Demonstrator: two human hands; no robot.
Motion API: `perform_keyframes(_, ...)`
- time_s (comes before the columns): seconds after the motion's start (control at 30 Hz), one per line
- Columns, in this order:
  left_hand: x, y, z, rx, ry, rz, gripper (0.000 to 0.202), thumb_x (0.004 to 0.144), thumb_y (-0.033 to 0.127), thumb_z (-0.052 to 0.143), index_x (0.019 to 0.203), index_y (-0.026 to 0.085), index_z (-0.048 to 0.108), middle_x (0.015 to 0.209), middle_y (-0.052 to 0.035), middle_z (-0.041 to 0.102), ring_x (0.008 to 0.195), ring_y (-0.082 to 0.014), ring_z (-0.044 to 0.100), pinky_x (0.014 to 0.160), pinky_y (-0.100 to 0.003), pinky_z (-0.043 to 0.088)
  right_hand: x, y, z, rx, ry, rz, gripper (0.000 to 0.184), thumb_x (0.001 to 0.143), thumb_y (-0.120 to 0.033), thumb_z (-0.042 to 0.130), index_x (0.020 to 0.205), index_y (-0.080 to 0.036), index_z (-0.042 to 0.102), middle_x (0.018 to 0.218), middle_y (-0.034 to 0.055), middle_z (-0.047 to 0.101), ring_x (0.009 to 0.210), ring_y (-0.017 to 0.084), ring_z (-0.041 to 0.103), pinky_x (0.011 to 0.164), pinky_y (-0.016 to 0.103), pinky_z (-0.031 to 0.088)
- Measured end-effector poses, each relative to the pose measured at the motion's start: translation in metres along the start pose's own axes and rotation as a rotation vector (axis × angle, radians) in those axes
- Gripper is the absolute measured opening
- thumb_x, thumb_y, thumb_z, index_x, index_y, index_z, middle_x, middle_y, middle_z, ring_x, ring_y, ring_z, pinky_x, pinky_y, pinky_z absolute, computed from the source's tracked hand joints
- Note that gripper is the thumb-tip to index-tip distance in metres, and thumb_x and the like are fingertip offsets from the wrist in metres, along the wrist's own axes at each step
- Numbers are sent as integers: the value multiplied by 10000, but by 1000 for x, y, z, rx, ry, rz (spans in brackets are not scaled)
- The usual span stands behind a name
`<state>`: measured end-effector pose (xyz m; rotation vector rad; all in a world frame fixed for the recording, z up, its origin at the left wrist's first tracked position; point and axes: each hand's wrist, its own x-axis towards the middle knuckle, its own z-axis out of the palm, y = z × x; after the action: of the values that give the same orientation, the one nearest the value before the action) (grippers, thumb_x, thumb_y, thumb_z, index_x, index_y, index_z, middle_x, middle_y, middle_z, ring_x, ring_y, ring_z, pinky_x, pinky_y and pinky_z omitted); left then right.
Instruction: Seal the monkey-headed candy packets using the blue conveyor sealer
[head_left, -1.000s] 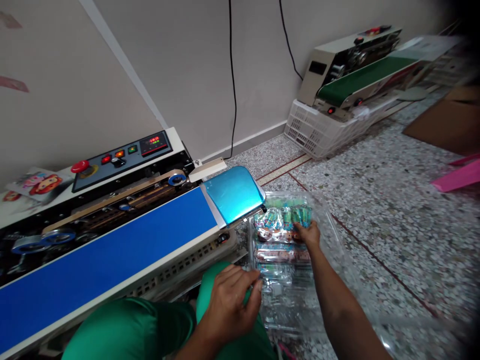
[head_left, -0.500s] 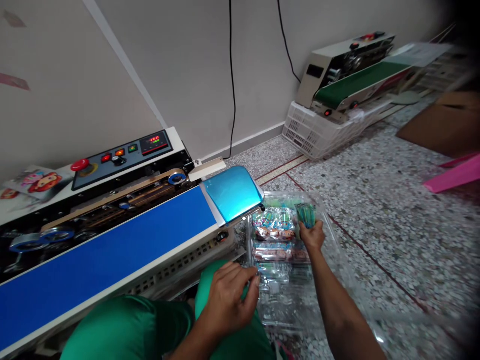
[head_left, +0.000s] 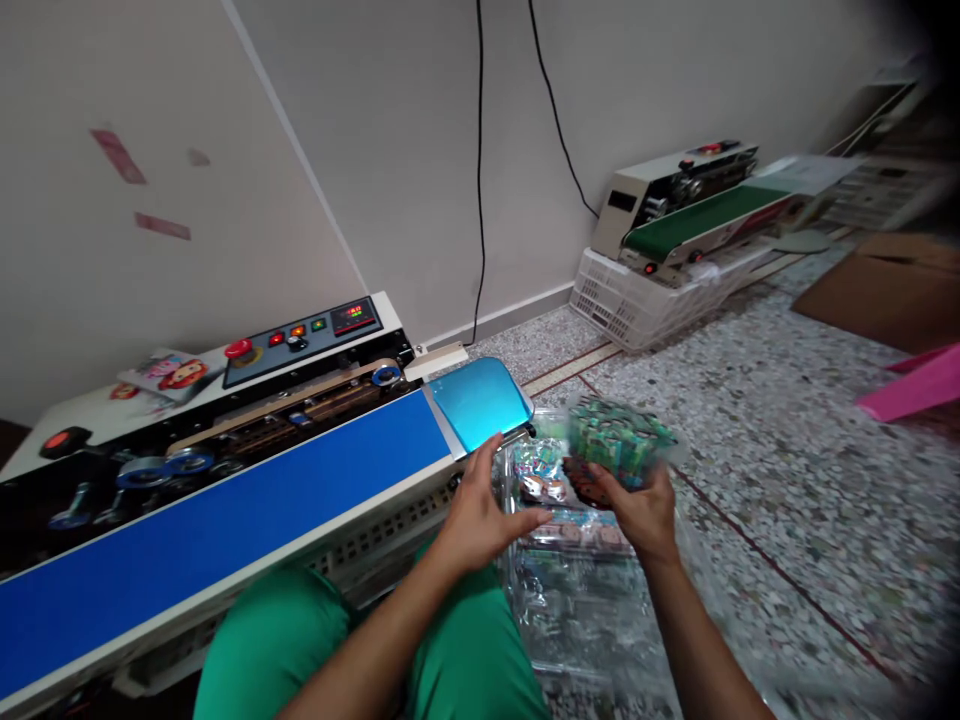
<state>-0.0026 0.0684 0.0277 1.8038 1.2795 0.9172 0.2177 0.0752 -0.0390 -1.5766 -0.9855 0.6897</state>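
My right hand [head_left: 651, 512] grips a stack of printed plastic pouches [head_left: 621, 438], green with a brown part, and lifts it over a clear plastic bin [head_left: 696, 560]. Thumb and fingers wrap around the stack's near edge; it is slightly blurred. To its left, my left hand [head_left: 478, 515] is held with thumb and fingers apart and nothing between them. It hovers by the bin's left edge, close to a shiny blue plate [head_left: 482, 402] at the end of a sealing machine's blue belt [head_left: 300, 490]. More printed pouches [head_left: 541, 475] lie inside the bin.
The sealing machine's control panel [head_left: 304, 340] has lit buttons and a red knob. A second sealer with a green belt [head_left: 705, 222] stands on a white crate [head_left: 637, 300] by the wall. On the speckled floor lie a cardboard box [head_left: 862, 290] and a pink object [head_left: 911, 385].
My right hand has raised the pouch stack from the bin and turned it towards me. The left hand has moved off my knee, up towards the blue plate, its fingers spreading.
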Motion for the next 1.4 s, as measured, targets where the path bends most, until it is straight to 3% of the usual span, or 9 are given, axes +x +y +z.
perform_keyframes(0.1, 44, 24, -19, -161, -41, 120, 1155, 504, 378, 833, 1427, 195, 162, 1452, -188, 305, 1305, -341, 344, 1035, -499, 338, -7, -58, 30, 238, -241, -121, 557, 631, -364, 761, 1115, -196, 544, 1004, 70, 677, 858, 219, 650, 816, 402, 530)
perform_keyframes(0.3, 80, 51, -70, -280, 98, 236, 649, 590, 321, 795, 1137, 178, 477, 984, -43, 617, 911, -226, 610, 799, -347, 501, 17, -112, 84, 248, -393, -482, 221, 690, -308, 727, 887, -216, 686, 905, 30, 704, 852, 215, 650, 865, 406, 509)
perform_keyframes(0.4, 82, 31, -80, -238, 113, 279, 699, 558, 308, 813, 1153, 185, 467, 1067, -61, 595, 973, -236, 585, 850, -358, 478, 29, -107, 103, 182, -471, -587, 208, 709, -315, 706, 900, -232, 695, 975, 25, 692, 955, 228, 625, 951, 422, 448)
perform_keyframes(0.57, 86, -22, -70, -347, 108, 170, 806, 561, 335, 807, 1234, 167, 397, 1152, -101, 574, 1077, -249, 550, 943, -378, 427, 32, -75, 126, 126, -635, -468, 532, 648, -382, 752, 1124, -198, 601, 1093, 56, 649, 984, 210, 606, 905, 388, 475)
perform_keyframes(0.63, 86, -31, -67, -369, 100, 143, 800, 564, 335, 807, 1229, 164, 397, 1143, -103, 575, 1074, -250, 551, 936, -379, 431, 33, -70, 128, 99, -660, -489, 499, 668, -371, 741, 1115, -195, 607, 1088, 57, 651, 989, 209, 602, 915, 385, 467)
perform_keyframes(0.83, 96, -29, -69, -354, 122, 237, 790, 543, 305, 818, 1218, 188, 425, 1168, -86, 553, 1086, -245, 533, 958, -379, 409, 47, -84, 127, 33, -635, -595, 438, 706, -363, 704, 1108, -212, 617, 1142, 37, 625, 1080, 201, 555, 994, 367, 402)
perform_keyframes(1.03, 89, -45, -62, -448, 161, 110, 766, 543, 304, 810, 1191, 168, 424, 1139, -89, 565, 1051, -226, 550, 958, -397, 408, 32, -79, 138, -66, -642, -518, 618, 670, -355, 723, 1229, -188, 518, 1158, 57, 611, 1069, 211, 564, 958, 334, 423)
perform_keyframes(1.2, 76, -26, -75, -458, 157, 135, 635, 547, 290, 807, 1091, 156, 506, 1080, -81, 602, 1007, -228, 572, 939, -390, 418, 16, -88, 138, -76, -569, -482, 593, 682, -336, 698, 1223, -195, 499, 1106, 48, 624, 1003, 205, 594, 900, 325, 458)
perform_keyframes(1.4, 81, -30, -77, -461, 145, 115, 849, 481, 248, 841, 1224, 184, 437, 1164, -99, 587, 1094, -259, 543, 972, -385, 393, 24, -96, 130, 23, -634, -545, 674, 627, -355, 747, 1232, -193, 496, 1229, 83, 557, 1129, 226, 527, 1005, 375, 384)
